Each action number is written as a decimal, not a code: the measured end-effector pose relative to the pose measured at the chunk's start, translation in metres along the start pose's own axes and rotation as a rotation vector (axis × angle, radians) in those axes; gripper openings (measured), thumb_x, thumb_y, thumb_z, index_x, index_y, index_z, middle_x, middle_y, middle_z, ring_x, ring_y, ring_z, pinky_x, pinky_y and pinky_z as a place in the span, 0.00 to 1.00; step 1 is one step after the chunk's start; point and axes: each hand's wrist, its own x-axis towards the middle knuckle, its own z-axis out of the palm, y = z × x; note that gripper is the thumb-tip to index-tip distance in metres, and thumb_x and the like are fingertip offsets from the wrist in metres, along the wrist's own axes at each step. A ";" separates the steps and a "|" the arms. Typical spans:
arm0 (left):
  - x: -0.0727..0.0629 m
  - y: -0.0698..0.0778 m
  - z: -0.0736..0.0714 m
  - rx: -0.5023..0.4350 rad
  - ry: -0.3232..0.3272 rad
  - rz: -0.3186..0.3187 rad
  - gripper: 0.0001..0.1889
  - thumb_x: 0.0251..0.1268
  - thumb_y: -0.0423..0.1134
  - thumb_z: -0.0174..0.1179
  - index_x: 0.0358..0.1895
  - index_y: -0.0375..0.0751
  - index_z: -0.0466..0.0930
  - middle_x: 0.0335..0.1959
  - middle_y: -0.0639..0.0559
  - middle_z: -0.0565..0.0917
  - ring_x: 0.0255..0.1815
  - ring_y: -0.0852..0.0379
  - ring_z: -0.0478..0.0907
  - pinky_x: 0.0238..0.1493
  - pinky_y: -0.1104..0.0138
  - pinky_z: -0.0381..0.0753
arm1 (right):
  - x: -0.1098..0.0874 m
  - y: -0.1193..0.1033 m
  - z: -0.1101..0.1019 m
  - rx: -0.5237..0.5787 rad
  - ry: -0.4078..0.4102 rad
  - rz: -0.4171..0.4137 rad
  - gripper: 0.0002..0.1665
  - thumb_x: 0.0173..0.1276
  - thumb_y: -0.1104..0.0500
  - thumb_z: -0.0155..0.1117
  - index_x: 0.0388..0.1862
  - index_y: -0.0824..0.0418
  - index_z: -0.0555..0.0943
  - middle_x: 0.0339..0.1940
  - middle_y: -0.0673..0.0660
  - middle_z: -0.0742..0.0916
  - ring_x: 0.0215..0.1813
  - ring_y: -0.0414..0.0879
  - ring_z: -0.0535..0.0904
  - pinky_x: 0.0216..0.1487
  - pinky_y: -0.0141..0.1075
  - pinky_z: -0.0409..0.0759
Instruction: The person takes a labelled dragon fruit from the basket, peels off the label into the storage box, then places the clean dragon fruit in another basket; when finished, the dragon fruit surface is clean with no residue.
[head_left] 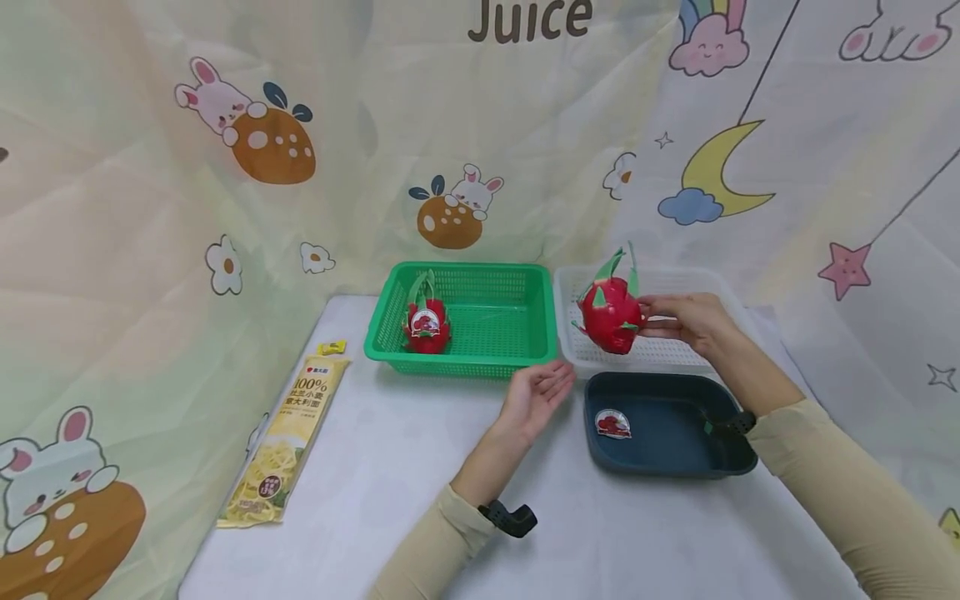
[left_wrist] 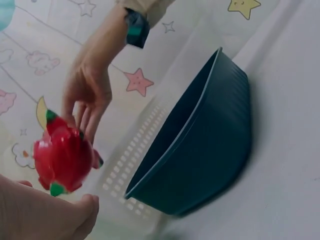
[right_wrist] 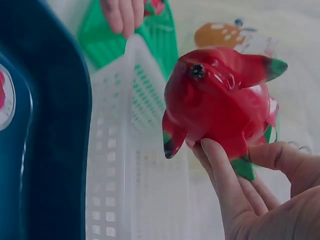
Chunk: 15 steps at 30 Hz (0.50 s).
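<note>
Above the white basket (head_left: 675, 363), my right hand (head_left: 693, 321) holds a red toy dragon fruit (head_left: 611, 317) with green leaf tips. In the right wrist view the thumb and fingers of that hand grip the dragon fruit (right_wrist: 215, 100) from one side. My left hand (head_left: 534, 396) is held palm up with loosely bent fingers, near the front right corner of the green basket (head_left: 465, 363); it carries nothing. A second dragon fruit (head_left: 427, 342), with a round label on it, sits at the left inside the green basket.
In front of the white basket stands a dark blue tub (head_left: 667, 462) with a dragon-fruit sticker (head_left: 612, 423) inside. At the table's left lie a pasta packet (head_left: 288, 442) and a small yellow packet (head_left: 332, 347). A printed cloth (head_left: 360, 167) hangs behind the baskets.
</note>
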 end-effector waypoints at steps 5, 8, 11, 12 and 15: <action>0.003 -0.008 0.005 -0.052 0.016 0.008 0.31 0.70 0.28 0.46 0.75 0.19 0.59 0.75 0.24 0.65 0.79 0.33 0.61 0.80 0.54 0.63 | 0.021 0.005 -0.002 0.001 0.007 0.010 0.39 0.74 0.55 0.70 0.77 0.70 0.68 0.35 0.44 0.89 0.38 0.45 0.92 0.48 0.41 0.89; 0.005 -0.010 0.006 -0.087 0.005 0.005 0.31 0.70 0.27 0.46 0.76 0.20 0.59 0.75 0.26 0.65 0.79 0.35 0.62 0.80 0.55 0.62 | 0.033 0.011 -0.003 -0.014 0.008 0.019 0.37 0.75 0.56 0.69 0.76 0.71 0.68 0.35 0.45 0.90 0.38 0.47 0.92 0.49 0.43 0.88; 0.007 -0.011 0.006 -0.110 0.006 -0.001 0.30 0.70 0.27 0.47 0.75 0.22 0.61 0.75 0.28 0.67 0.78 0.37 0.64 0.79 0.55 0.63 | 0.043 0.018 -0.003 -0.041 0.018 0.027 0.36 0.76 0.56 0.68 0.75 0.72 0.70 0.35 0.47 0.89 0.38 0.49 0.92 0.49 0.45 0.88; 0.007 -0.011 0.006 -0.120 0.009 -0.003 0.30 0.70 0.28 0.47 0.75 0.22 0.61 0.74 0.28 0.68 0.78 0.37 0.65 0.79 0.56 0.63 | 0.046 0.020 -0.002 -0.049 0.022 0.029 0.36 0.76 0.57 0.68 0.75 0.73 0.70 0.35 0.48 0.89 0.38 0.49 0.92 0.50 0.46 0.88; 0.007 -0.012 0.006 -0.137 0.018 -0.001 0.29 0.70 0.28 0.48 0.74 0.22 0.63 0.74 0.29 0.69 0.77 0.38 0.66 0.79 0.56 0.65 | 0.055 0.026 0.000 -0.073 0.028 0.030 0.35 0.75 0.57 0.69 0.73 0.73 0.72 0.39 0.51 0.89 0.40 0.52 0.92 0.52 0.48 0.87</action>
